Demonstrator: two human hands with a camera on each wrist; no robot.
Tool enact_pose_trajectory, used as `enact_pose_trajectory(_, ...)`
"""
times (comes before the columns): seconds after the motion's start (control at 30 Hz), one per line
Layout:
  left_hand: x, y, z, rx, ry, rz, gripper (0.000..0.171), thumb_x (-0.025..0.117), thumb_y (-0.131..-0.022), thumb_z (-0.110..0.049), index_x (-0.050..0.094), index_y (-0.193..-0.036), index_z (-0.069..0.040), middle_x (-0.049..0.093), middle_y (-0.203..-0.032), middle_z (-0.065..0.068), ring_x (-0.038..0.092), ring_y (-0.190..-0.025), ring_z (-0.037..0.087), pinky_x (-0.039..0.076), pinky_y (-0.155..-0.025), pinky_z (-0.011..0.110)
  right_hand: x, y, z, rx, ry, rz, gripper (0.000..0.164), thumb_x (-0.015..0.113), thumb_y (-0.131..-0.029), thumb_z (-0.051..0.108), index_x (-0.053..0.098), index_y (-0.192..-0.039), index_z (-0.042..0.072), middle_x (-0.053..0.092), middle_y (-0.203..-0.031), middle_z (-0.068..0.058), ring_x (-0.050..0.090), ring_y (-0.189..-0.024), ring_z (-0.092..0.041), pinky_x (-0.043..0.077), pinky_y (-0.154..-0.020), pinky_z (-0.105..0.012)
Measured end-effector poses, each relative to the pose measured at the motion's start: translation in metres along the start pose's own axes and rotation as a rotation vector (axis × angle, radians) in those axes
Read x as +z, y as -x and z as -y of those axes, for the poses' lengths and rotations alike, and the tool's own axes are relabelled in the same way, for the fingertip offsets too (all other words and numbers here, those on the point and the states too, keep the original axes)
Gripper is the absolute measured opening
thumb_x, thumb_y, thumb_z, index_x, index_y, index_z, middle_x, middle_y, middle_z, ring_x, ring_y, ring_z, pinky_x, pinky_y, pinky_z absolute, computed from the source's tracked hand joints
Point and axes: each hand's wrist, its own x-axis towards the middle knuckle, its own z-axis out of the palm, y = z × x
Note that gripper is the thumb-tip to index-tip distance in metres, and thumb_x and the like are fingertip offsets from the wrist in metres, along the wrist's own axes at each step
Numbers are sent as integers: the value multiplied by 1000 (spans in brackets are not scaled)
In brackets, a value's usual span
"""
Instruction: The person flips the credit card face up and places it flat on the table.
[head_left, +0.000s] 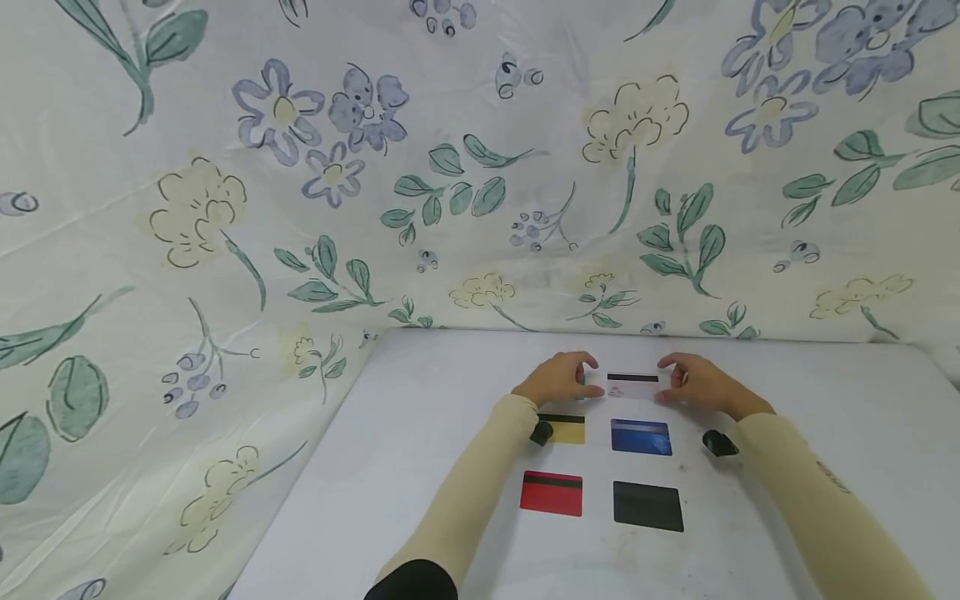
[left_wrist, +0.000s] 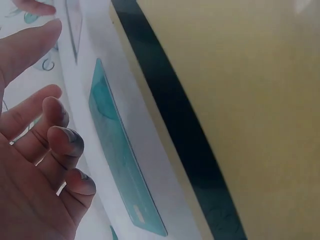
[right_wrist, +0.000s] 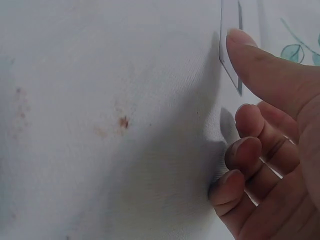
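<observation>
As it lies, the white card (head_left: 633,388) stretches crosswise.

white card (head_left: 633,390): smooth plastic | blue card (head_left: 641,439): glossy plastic | flowered sheet (head_left: 465,108): creased, faintly shiny

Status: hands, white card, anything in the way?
Left hand, right hand: fingers bent, at opposite ends of white card, contact unclear. White card flat on table. Nothing seen lying on it; teal card by left hand.
</observation>
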Motion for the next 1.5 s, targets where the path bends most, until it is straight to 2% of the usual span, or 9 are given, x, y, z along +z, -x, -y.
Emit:
enact_pose_trajectory(0.2,5,-5,-3,-5,-43,7,51,77,-92,-40,63,-135,-16,57,-84,-4,50,-73,8,39,-65,20,5,-3,-2,27,9,6,65,82,-89,24,52,-139,-6,57,-90,-8,53,-85,-21,45,-77,-34)
enact_pose_trajectory(0.47,10,-9,-7,-19,-56,37,55,78,-91,-42,62,-137,-17,57,-84,-4,51,-73,9,40,-65,22,7,-4,-3,55,49,14,64,80,-90,26,53,-139,-4,56,-89,-7,53,-85,-20,44,-77,-33)
enact_pose_trajectory(0.77,13,-11,-12,-49,-113,57,57,75,-92,-47,59,-140,-21,63,-96,-2,57,-88,12,47,-77,26,6,-5,-1,60,53,15,60,81,-90,27,55,-135,-3,55,-87,-7,53,-82,-20,44,-73,-32)
enact_pose_trajectory(1.2,12,-10,-18,-71,-87,57,54,75,-93,-45,60,-140,-21,63,-90,-2,57,-83,13,46,-75,27,5,-2,5,56,26,28,56,80,-90,23,56,-133,-3,52,-85,-6,51,-79,-19,41,-70,-33)
enact_pose_trajectory(1.5,13,-10,-21,-87,-97,70,52,75,-94,-43,59,-140,-22,63,-94,-2,58,-85,12,47,-76,27,5,-1,7,56,25,41,54,80,-90,21,55,-131,-3,51,-84,-5,50,-78,-19,42,-70,-33)
